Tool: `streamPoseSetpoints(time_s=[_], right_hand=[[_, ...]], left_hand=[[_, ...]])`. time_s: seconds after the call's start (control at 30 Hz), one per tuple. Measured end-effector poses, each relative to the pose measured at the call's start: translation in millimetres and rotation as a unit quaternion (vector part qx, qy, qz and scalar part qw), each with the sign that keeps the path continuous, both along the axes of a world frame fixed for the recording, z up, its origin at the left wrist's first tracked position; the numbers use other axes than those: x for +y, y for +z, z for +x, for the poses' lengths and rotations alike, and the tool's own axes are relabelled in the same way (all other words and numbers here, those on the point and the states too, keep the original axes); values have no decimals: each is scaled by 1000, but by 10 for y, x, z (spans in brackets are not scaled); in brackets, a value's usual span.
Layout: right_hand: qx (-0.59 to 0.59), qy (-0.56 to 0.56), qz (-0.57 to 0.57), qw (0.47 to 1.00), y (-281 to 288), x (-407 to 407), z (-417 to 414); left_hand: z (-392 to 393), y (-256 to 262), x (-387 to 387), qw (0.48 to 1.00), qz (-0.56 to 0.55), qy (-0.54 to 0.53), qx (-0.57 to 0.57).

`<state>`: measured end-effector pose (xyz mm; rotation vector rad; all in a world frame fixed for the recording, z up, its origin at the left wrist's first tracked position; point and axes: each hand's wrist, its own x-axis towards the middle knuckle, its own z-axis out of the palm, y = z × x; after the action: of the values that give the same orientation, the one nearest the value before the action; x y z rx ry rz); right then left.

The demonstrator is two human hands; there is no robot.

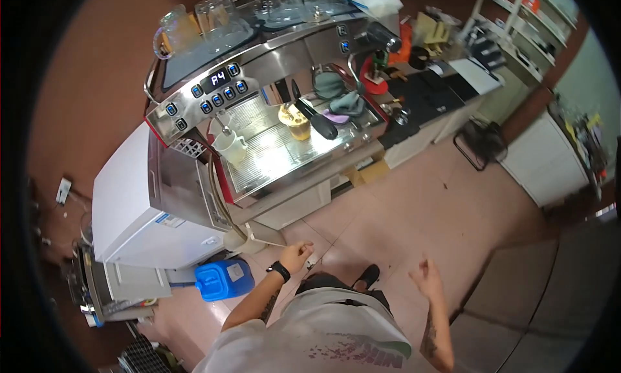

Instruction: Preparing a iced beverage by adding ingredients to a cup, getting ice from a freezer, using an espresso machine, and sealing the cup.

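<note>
My left hand (297, 257), below a watch, is loosely curled in front of my waist; a thin pale strip ends at its wrist side, and whether it is held cannot be told. My right hand (427, 277) hangs over the floor at the right, slightly blurred, fingers apart, holding nothing. Before me stands a steel espresso machine (276, 53) with lit buttons. On its drip tray (267, 167) are a clear plastic cup with yellowish drink and frothy top (297, 123), a black-handled portafilter (320, 123), a measuring jug (229, 147) under the left spout, and grey cloths (347, 104).
Glass jugs (216, 21) stand on the machine's top. A white chest appliance (131, 198) and a blue jerrycan (224, 279) are at left, near a pale bucket (257, 239). The counter (422, 99) continues right with black mats. A grey panelled surface (514, 285) lies at lower right.
</note>
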<state>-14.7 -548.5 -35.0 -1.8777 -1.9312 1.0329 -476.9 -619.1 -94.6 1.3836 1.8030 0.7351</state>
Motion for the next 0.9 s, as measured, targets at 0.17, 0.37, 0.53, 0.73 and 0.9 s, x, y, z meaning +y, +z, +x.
streamPoseSetpoints(time_s=[0.17,0.37,0.53,0.73,0.9], right_hand=[[121,248,186,943,1482,2081,-1315],[107,413,225,876,1970,3174,-2997],[145,454,230,849,1732,3493,-3771],[122,465,108,870,1403,3624,-4089],[223,466,119,848,1526,3564,-4157]], left_hand=[[446,425,184,993,11,96,-72],[590,-107,-181,946,64,283,-143],[610,-437,-515,911,-25,382,-152],[699,-900,-883,865,-157,460,-127],[854,-1002,-861,823,-189,511,-163]])
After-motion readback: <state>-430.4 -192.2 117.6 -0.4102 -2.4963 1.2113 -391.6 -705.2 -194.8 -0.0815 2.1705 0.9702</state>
